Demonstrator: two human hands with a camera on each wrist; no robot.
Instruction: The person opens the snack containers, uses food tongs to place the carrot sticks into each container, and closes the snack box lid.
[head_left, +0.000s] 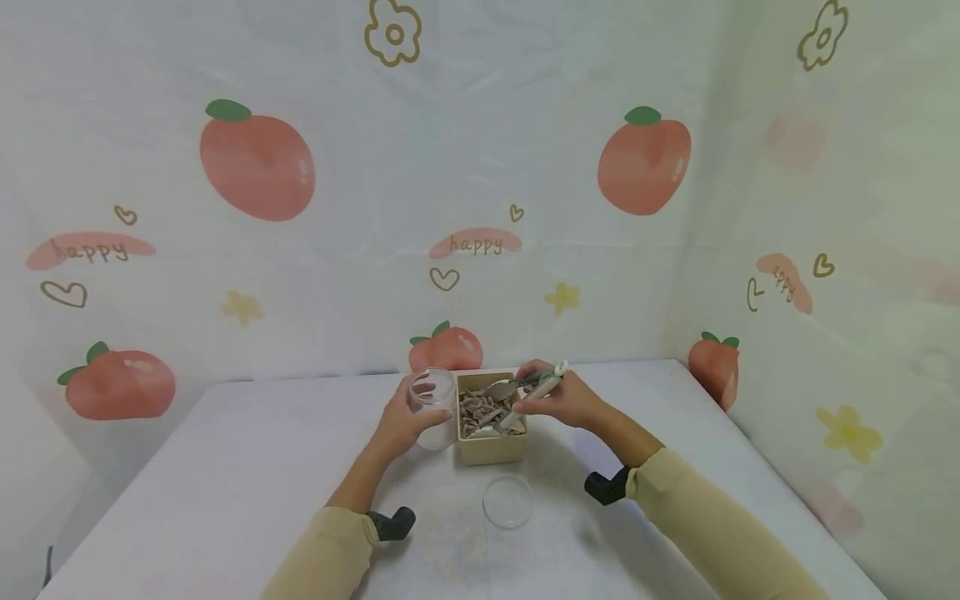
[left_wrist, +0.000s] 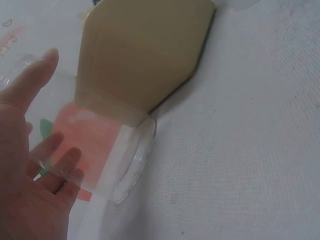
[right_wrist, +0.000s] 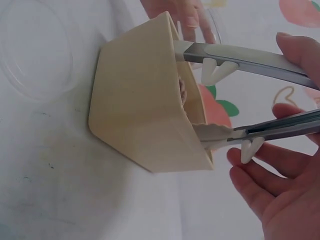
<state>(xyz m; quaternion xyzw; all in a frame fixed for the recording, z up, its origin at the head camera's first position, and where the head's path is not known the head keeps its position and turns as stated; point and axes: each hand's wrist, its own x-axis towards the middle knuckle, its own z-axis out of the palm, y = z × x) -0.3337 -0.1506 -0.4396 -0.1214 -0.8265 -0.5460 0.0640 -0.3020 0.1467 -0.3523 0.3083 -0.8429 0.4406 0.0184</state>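
A beige square box (head_left: 491,447) (left_wrist: 145,50) (right_wrist: 142,100) full of brownish pieces stands on the white table (head_left: 225,467). My left hand (head_left: 405,421) (left_wrist: 30,170) grips a clear round jar (head_left: 435,400) (left_wrist: 95,145) just left of the box, tilted a little toward it. My right hand (head_left: 562,398) (right_wrist: 280,190) holds metal tongs (head_left: 517,392) (right_wrist: 250,95) with white grips, their two arms apart and their tips down over the box's contents.
A clear round lid (head_left: 507,500) (right_wrist: 35,50) lies flat on the table in front of the box. A curtain with peach prints (head_left: 255,167) closes off the back and right side. Bare tabletop lies left and right.
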